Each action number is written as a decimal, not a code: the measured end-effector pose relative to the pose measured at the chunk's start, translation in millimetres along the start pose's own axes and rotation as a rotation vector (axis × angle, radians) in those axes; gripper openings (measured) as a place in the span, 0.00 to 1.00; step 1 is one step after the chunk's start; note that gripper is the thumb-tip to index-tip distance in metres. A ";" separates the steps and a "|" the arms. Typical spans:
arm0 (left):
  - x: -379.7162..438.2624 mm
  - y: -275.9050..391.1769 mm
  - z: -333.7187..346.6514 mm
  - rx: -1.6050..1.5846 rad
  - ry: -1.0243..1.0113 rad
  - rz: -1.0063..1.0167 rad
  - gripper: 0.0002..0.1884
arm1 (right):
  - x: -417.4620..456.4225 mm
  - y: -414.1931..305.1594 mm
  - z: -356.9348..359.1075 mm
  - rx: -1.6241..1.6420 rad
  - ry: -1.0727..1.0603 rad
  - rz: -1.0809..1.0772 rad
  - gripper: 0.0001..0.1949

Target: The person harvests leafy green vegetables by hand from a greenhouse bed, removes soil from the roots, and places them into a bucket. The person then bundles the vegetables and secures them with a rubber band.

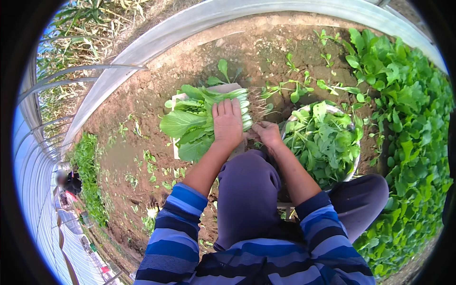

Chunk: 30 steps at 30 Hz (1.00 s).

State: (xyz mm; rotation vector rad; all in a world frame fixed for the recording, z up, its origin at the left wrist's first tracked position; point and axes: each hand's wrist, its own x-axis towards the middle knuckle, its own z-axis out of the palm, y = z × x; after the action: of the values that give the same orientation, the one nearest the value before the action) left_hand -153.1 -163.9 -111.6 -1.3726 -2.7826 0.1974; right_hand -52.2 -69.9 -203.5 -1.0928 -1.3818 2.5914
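A stack of leafy greens [194, 123] with pale stems lies on a flat light board [175, 148] on the soil, its leaves towards the left and its roots towards the right. My left hand [227, 119] rests flat on the stems, palm down, fingers extended. By the lower root ends of the stack is my right hand [264, 132], its fingers bent together; whether it pinches a root or some small thing cannot be told. Just right of that hand stands a round basin [356, 162] heaped with loose greens [322, 139].
Dense leafy plants [413, 107] grow along the right. Small plants [297, 89] lie or stand on the soil beyond the basin. Plastic sheeting [149, 42] and curved greenhouse poles [82, 73] edge the bed. Another person [69, 181] is far off at the left.
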 end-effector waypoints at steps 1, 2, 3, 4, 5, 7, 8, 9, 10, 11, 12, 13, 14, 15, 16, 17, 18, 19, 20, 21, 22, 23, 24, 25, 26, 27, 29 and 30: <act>-0.3 1.0 1.7 0.000 0.024 0.003 0.63 | 1.4 3.4 -0.8 -0.024 0.022 -0.012 0.10; 0.5 1.6 3.5 0.012 0.023 0.010 0.61 | 2.2 7.3 -1.0 -0.049 0.045 -0.024 0.10; 0.7 0.3 3.6 0.027 0.023 0.011 0.60 | 1.5 8.0 0.8 -0.075 0.061 -0.035 0.10; 1.1 -0.6 3.8 0.041 0.022 0.011 0.58 | 0.1 8.3 0.6 -0.075 0.061 -0.021 0.10; 1.2 -0.5 7.3 0.094 0.020 0.030 0.57 | -1.9 8.8 -0.1 -0.075 0.062 -0.006 0.11; 6.6 -2.3 11.3 0.210 0.029 0.071 0.54 | -0.3 10.1 1.0 -0.064 0.056 0.003 0.11; 6.7 -4.2 13.0 0.192 0.009 0.078 0.54 | 0.1 13.3 1.1 -0.056 0.050 0.006 0.12; 4.8 -7.3 10.1 0.181 -0.011 0.077 0.53 | 0.6 14.2 2.1 -0.049 0.033 0.009 0.12; 4.5 -8.3 10.9 0.159 -0.027 0.080 0.52 | -1.5 11.7 -4.4 -0.047 -0.005 0.005 0.13; 2.5 -9.2 14.1 0.155 0.008 0.082 0.52 | 2.6 6.8 -13.7 -0.037 0.063 -0.021 0.14; 0.5 -9.9 18.0 0.153 0.047 0.087 0.53 | 9.5 2.6 -26.5 -0.023 0.133 -0.052 0.15; -1.9 -8.6 16.2 0.152 0.077 0.091 0.53 | 15.6 0.6 -37.1 -0.007 0.200 -0.075 0.16; -2.5 -7.8 14.6 0.119 0.065 0.084 0.42 | 30.2 -5.3 -45.2 -0.047 0.307 -0.221 0.17; 1.3 -5.8 14.7 0.110 0.084 0.089 0.38 | 48.7 -17.9 -50.3 -0.085 0.422 -0.374 0.18; 1.0 -6.7 16.5 0.105 0.092 0.086 0.34 | 58.7 -37.4 -43.9 -0.363 0.391 -0.498 0.18; -2.2 -8.2 19.0 0.102 0.093 0.078 0.30 | 62.4 -62.0 -32.0 -0.640 0.347 -0.614 0.18; -4.2 -7.3 15.9 0.027 0.119 0.055 0.25 | 62.3 -86.7 -14.6 -0.774 0.251 -0.676 0.19; -7.9 -8.8 13.7 0.025 0.121 0.050 0.25 | 65.6 -104.9 5.5 -0.900 0.146 -0.740 0.19; -5.8 -7.4 12.1 0.017 0.133 0.060 0.25 | 81.1 -112.6 12.8 -1.053 0.057 -0.738 0.23; -4.9 -6.7 12.0 0.009 0.143 0.064 0.26 | 94.0 -118.7 19.0 -1.179 -0.063 -0.656 0.28; -3.2 -6.0 11.7 -0.002 0.172 0.072 0.26 | 105.2 -125.0 23.3 -1.288 -0.151 -0.581 0.30; -0.3 -5.5 12.0 -0.010 0.198 0.084 0.26 | 113.1 -130.2 24.9 -1.395 -0.238 -0.503 0.33; -2.8 -6.4 11.9 -0.017 0.213 0.080 0.26 | 114.6 -129.2 31.1 -1.408 -0.287 -0.473 0.36; -4.1 -7.4 11.8 -0.024 0.230 0.076 0.26 | 115.3 -129.0 35.5 -1.423 -0.334 -0.443 0.38; -3.6 -8.4 11.7 -0.061 0.222 0.079 0.26 | 115.6 -129.8 38.3 -1.438 -0.378 -0.413 0.40; -5.6 -9.1 14.6 -0.079 0.225 0.063 0.26 | 112.7 -131.1 41.9 -1.464 -0.427 -0.352 0.42; -8.9 -10.6 19.7 -0.112 0.236 0.027 0.26 | 103.8 -138.8 47.1 -1.520 -0.523 -0.233 0.46; -9.3 -10.5 20.2 -0.093 0.311 0.035 0.23 | 99.1 -142.6 45.5 -1.494 -0.588 -0.193 0.49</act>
State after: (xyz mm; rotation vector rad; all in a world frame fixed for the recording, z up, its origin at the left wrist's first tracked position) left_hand -157.5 -179.5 -130.0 -1.3398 -2.5402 -0.1358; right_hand -196.5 15.3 -139.1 0.0463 -3.4162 1.4152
